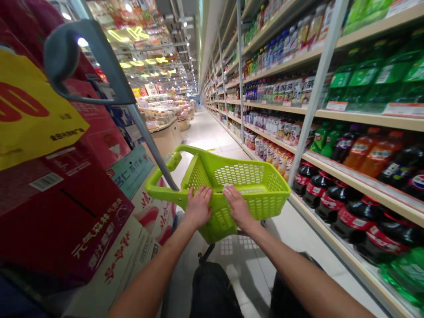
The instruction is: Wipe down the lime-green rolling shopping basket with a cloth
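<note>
A bright green plastic shopping cart [221, 223] stands crosswise in front of me, its perforated basket pointing right. My left hand [199, 205] is closed over the basket's near rim, close to the end with the green handle bar. Further right along the same rim, my right hand [236, 203] is hooked over it with bent fingers. A small whitish patch shows at the right fingertips, too blurred to make out. The basket's inside is partly visible; its floor near the rim is hidden.
At left, stacked drink cartons [96, 221] and a yellow sign [36, 106] crowd in. A metal pole [149, 137] with a grey handle [106, 66] slants down to the cart. Shelves of bottles [351, 212] line the right. A tiled aisle [202, 123] runs ahead past display counters [165, 132].
</note>
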`<move>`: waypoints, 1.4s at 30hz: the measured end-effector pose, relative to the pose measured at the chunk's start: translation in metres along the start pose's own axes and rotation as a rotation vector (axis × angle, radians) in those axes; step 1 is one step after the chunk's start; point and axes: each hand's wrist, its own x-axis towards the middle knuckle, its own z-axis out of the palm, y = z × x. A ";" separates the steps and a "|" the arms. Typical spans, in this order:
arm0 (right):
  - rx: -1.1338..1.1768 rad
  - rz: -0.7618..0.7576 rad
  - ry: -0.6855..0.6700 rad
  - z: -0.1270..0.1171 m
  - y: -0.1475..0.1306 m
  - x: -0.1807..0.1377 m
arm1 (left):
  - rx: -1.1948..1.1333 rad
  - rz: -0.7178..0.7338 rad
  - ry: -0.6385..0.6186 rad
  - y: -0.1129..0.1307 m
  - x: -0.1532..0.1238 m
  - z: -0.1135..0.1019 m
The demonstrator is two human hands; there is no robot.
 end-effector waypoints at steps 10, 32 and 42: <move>-0.125 0.243 0.161 -0.038 0.038 -0.028 | 0.028 0.031 0.051 -0.007 -0.004 0.005; 0.407 -0.142 -0.049 0.054 -0.110 0.056 | 0.271 -0.462 0.016 -0.058 -0.046 -0.046; 0.134 0.036 0.025 0.024 -0.062 0.030 | 0.244 -0.404 0.126 -0.054 -0.055 -0.029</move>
